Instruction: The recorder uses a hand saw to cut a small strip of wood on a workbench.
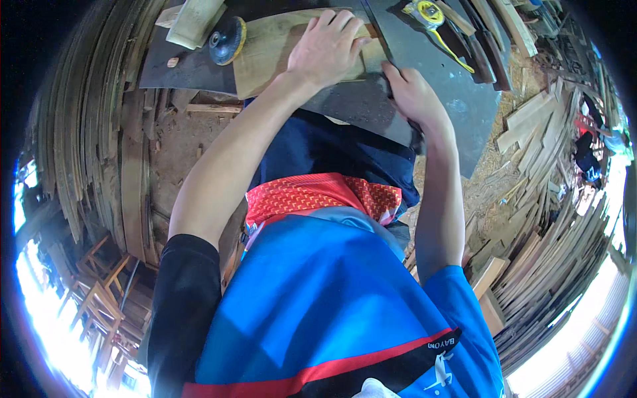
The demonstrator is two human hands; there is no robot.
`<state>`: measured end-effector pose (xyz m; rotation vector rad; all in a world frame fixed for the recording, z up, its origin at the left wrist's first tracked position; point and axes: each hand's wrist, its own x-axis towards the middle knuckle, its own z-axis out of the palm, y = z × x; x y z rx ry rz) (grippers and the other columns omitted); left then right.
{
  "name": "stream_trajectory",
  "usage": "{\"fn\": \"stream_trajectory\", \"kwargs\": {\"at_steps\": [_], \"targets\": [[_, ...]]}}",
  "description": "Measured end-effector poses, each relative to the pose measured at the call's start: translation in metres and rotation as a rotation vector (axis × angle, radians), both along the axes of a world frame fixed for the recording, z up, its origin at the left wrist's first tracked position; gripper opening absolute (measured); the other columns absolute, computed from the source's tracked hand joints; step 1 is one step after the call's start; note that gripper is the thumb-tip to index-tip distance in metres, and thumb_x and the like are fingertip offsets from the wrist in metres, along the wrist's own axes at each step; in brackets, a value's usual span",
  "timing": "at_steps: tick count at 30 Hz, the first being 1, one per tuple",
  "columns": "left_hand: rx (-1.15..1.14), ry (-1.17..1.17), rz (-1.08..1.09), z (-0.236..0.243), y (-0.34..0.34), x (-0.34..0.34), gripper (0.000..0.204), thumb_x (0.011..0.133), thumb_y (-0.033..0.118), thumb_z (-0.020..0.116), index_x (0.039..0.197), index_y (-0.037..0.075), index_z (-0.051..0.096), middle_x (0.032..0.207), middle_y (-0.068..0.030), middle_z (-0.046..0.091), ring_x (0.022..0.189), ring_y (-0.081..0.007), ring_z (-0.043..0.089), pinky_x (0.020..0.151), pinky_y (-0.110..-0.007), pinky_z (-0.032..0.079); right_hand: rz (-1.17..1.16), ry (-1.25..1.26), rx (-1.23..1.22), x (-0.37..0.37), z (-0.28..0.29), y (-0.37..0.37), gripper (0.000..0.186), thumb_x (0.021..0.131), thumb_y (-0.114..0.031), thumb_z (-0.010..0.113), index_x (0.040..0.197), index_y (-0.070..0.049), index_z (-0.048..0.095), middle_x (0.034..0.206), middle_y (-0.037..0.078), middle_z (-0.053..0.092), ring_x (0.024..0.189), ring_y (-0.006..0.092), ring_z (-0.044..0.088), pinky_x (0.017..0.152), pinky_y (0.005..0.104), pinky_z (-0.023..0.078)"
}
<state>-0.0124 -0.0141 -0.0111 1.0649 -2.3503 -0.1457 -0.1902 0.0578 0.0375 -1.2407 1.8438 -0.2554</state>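
Note:
A light wooden board [262, 50] lies across the dark tabletop at the top of the view. My left hand [328, 46] rests flat on it, fingers stretched out and thumb apart. To its right, my right hand [417, 98] is closed round a long, thin dark tool [379, 30] beside the board's right end. The tool runs from the top edge down past my fist, where a dark end shows by my wrist. Its exact kind cannot be made out.
Left of the board are a round dark disc [227, 40] with a yellow rim and wooden offcuts [196, 23]. A yellow tape measure [424, 12] and dark long-handled tools [479, 56] lie at the table's right. Stacked planks [73, 119] stand left; more timber [557, 245] lies right.

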Motion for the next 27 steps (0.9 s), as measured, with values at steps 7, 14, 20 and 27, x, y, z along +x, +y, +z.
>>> {"fn": "stream_trajectory", "kwargs": {"at_steps": [7,14,20,27], "targets": [[-0.022,0.025,0.008,0.006,0.003,-0.003,0.030,0.098,0.032,0.058,0.110,0.005,0.059,0.112,-0.0099,0.058,0.107,-0.0308,0.056,0.093,-0.044,0.049,0.284,0.152,-0.668,-0.013,-0.048,0.086,0.039,0.102,-0.028,0.051,0.091,0.006,0.067,0.080,0.032,0.065,0.086,0.0495,0.065,0.076,0.0521,0.051],[-0.036,0.051,-0.068,0.003,0.003,0.000,0.029,0.099,0.030,0.059,0.109,0.003,0.059,0.113,-0.0129,0.059,0.109,-0.0322,0.057,0.094,-0.044,0.049,0.154,0.025,-0.333,-0.008,-0.015,0.046,0.029,0.102,-0.021,0.050,0.106,0.004,0.063,0.081,0.030,0.065,0.085,0.0500,0.064,0.072,0.0544,0.049],[-0.025,0.067,-0.018,0.001,-0.001,-0.004,0.028,0.098,0.029,0.060,0.109,0.003,0.059,0.109,-0.0143,0.060,0.107,-0.0329,0.058,0.093,-0.044,0.049,0.116,0.018,-0.378,0.003,-0.011,0.058,0.037,0.105,-0.027,0.048,0.094,0.005,0.064,0.082,0.030,0.062,0.081,0.0499,0.063,0.070,0.0533,0.048],[0.004,0.132,0.064,0.003,-0.010,-0.002,0.025,0.097,0.020,0.063,0.113,0.001,0.058,0.110,-0.0158,0.060,0.103,-0.0363,0.057,0.092,-0.046,0.047,0.143,0.156,-0.406,-0.034,0.002,0.189,0.035,0.105,-0.027,0.055,0.089,0.003,0.063,0.073,0.026,0.060,0.068,0.0429,0.058,0.061,0.0474,0.040]]}}
